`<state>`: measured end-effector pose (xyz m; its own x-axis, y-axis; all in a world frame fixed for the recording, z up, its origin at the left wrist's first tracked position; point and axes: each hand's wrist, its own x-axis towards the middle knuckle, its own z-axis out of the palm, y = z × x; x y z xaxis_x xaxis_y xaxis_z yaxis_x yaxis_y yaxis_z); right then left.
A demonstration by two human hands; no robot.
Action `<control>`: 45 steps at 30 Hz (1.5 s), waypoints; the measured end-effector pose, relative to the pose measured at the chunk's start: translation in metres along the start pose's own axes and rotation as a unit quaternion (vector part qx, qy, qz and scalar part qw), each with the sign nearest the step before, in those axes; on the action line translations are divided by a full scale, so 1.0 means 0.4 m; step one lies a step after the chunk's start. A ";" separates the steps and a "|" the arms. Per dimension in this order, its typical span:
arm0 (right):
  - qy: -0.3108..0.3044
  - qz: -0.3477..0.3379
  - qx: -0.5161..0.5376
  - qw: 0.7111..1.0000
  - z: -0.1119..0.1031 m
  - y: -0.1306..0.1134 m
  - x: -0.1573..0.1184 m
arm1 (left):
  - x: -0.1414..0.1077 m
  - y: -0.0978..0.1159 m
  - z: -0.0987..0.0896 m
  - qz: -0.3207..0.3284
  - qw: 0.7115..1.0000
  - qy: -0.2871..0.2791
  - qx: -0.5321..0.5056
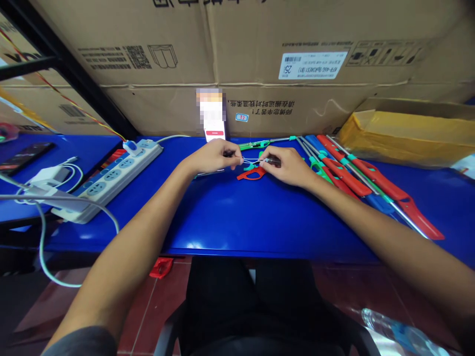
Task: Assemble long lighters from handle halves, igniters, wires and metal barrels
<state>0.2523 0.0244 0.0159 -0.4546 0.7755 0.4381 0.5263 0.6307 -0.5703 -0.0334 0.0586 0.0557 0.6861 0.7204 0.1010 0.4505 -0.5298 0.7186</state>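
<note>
My left hand is closed, with thumb and forefinger pinched on one end of some thin white wires. Facing it, my right hand grips a small dark cylindrical piece from which the wires seem to come. Another dark bit shows at my left fingers, partly hidden. Below the wires, on the blue table, lies a red lighter shell with an open finger loop. A green lighter with a metal tube lies just behind my hands.
Several long-necked lighters, red, green and blue, lie at the right. A lit phone leans on the large cardboard box. At the left are a power strip and a white charger. An opened yellow-taped carton stands back right.
</note>
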 end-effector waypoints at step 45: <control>-0.057 0.067 0.130 0.988 0.001 -0.025 -0.001 | 0.001 0.034 0.011 0.011 0.999 -0.014 0.032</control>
<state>0.2469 0.0177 0.0210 -0.4796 0.8339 0.2731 0.3923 0.4821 -0.7833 -0.0245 0.0495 0.0622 0.7109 0.6967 0.0961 0.4704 -0.5726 0.6715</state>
